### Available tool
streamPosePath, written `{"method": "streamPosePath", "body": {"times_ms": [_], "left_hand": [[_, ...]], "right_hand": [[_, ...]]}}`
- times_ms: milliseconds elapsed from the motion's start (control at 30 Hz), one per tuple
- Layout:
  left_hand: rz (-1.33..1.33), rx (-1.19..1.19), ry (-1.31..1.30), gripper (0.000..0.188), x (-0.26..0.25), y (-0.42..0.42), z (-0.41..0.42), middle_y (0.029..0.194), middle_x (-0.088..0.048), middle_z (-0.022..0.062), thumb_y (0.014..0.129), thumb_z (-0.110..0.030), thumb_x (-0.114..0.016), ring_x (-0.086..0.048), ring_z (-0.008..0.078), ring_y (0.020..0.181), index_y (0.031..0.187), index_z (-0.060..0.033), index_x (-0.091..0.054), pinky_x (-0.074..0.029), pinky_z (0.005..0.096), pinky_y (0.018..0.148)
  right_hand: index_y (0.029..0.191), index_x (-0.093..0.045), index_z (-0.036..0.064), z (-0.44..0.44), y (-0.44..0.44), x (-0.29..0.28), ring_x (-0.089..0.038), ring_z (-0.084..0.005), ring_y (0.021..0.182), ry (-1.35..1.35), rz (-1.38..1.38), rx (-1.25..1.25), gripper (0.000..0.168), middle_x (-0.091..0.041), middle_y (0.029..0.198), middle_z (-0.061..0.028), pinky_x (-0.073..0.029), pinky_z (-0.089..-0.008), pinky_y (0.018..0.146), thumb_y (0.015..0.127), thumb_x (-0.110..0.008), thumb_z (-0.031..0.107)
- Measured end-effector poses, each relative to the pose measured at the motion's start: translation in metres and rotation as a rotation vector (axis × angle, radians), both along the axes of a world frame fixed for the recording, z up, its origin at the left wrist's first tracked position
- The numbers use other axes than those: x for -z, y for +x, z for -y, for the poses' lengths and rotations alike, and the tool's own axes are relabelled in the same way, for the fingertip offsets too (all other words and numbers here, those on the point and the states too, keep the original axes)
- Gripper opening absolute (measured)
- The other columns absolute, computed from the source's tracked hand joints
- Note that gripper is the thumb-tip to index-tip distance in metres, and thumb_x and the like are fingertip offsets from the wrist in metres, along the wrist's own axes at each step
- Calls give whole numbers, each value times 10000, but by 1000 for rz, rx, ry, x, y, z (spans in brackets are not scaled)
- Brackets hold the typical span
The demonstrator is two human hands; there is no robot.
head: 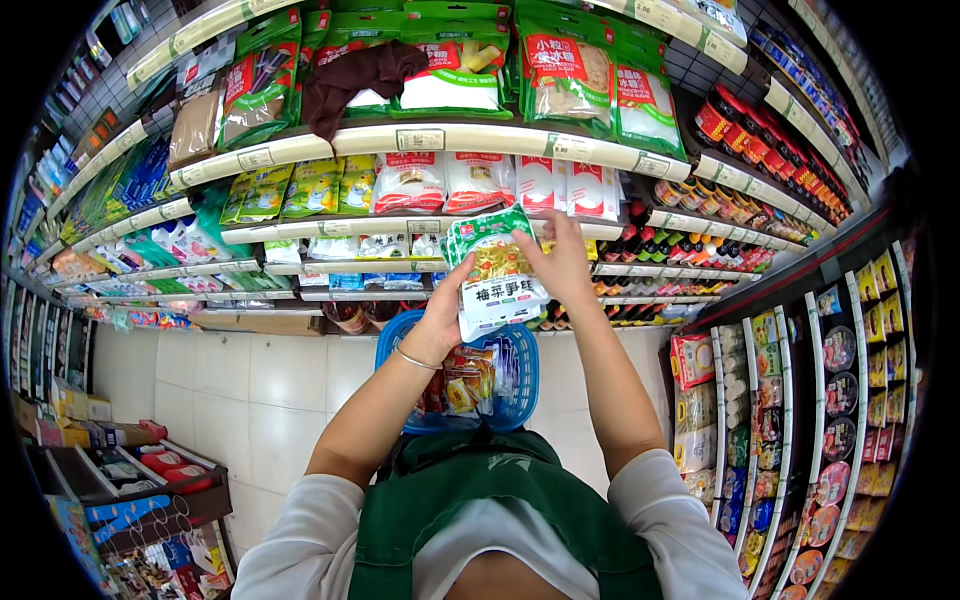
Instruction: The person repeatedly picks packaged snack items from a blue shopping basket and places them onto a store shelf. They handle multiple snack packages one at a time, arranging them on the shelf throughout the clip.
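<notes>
A small stack of green-and-white food packets (499, 289) is held upright over a blue plastic basket (531, 375). My left hand (448, 304), with a bangle at the wrist, grips the packets by their left edge. The fingers of my right hand (559, 259) touch the upper right of the front packet; whether they pinch it is unclear. Inside the basket lie more small packets (469, 382), partly hidden by my left forearm. Behind the packets runs a shelf edge (352, 226) with bagged goods above it.
A dark brown cloth (360, 75) lies over sugar bags (457, 75) and hangs past the upper shelf edge. Red-lidded jars (757, 135) fill shelves at the right. Another rack (784, 420) stands at the lower right, a display stand (217, 487) at the lower left.
</notes>
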State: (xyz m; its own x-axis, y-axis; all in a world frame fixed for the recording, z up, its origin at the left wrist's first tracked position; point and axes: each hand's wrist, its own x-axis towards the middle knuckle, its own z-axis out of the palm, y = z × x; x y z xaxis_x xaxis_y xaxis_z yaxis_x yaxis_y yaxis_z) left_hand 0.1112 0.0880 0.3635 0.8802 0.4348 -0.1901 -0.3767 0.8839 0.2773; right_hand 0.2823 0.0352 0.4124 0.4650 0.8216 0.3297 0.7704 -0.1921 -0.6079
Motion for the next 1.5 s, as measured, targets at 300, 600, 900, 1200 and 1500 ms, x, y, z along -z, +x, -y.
{"method": "streamPosePath", "body": {"times_ms": [300,600,900,1200,1500], "left_hand": [[-143,-138,139,458,-18,11,-6,1201,-575,158,969,-330,-429,-614,278,1042,1297,-10,-430,-536,417,850],[29,-56,50,563,3,14,0,1273,-525,128,909,-410,-538,-555,271,1129,1317,-48,-397,-494,423,914],[-134,-224,85,406,12,28,18,1185,-579,93,922,-261,-581,-607,233,1029,1244,-43,-465,-519,397,868],[74,-93,3,486,-3,23,16,1256,-537,170,964,-373,-448,-554,313,1128,1280,-4,-439,-470,468,942],[29,-154,127,546,-11,15,19,1189,-585,133,960,-479,-386,-618,263,1027,1288,-45,-443,-556,398,802]], "right_hand": [[972,-612,-23,20,-6,-42,-669,-278,767,-212,-306,-251,516,-669,833,-185,-516,-354,700,714,-772,395],[1126,-541,-14,25,16,-13,-633,-146,794,-38,-675,-364,242,-655,934,-100,-493,-275,693,908,-550,89],[842,-560,33,32,7,-34,-599,-369,620,-80,224,57,299,-606,653,-162,-465,-434,550,870,-601,328],[867,-486,40,22,22,-56,-403,-92,443,564,-1697,-861,317,-441,574,-13,-344,-226,441,977,-412,327],[845,-437,46,9,-7,-54,-402,-65,407,433,-2259,-1329,280,-399,515,18,-316,-198,433,947,-451,306]]}}
